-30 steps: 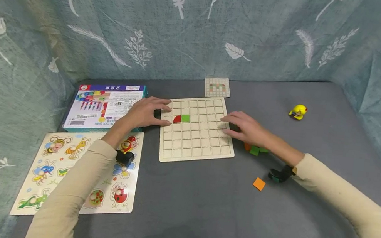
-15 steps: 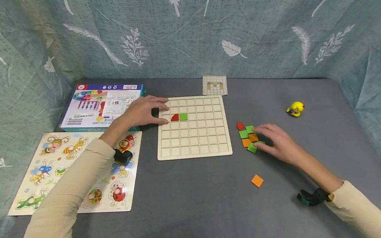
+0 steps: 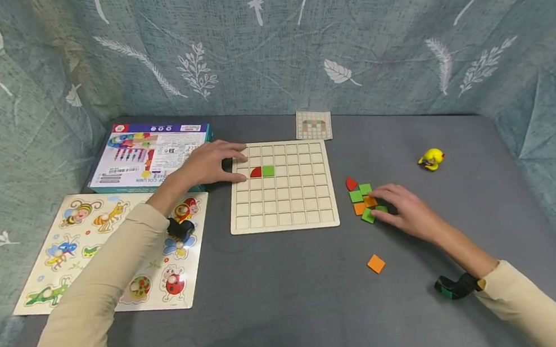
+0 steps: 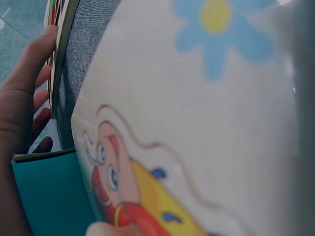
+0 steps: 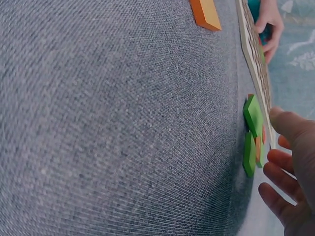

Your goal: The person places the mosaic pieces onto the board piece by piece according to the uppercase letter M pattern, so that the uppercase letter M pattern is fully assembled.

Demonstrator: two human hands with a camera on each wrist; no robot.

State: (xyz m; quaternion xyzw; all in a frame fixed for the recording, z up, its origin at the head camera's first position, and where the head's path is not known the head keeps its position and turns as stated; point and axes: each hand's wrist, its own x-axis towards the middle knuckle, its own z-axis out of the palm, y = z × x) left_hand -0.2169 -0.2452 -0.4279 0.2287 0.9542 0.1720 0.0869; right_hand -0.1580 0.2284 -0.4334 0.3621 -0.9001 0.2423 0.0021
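Wooden gridded board point(image 3: 288, 195) | left hand point(image 3: 209, 162) spread on edge | right hand point(image 3: 410, 211) spread by square tiles point(image 3: 356, 196) | neither gripping

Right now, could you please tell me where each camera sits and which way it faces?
Head: worn on the head, facing forward and down at the grid board and loose tiles; left hand, right hand and sleeves show.
Left wrist: on that wrist, facing across the insect puzzle toward the board's edge; the left hand shows at left.
Right wrist: on that wrist, facing over grey cloth toward the tiles; the right hand shows at right, the left hand at top.
Shared by head and right wrist: board, tiles, both hands.
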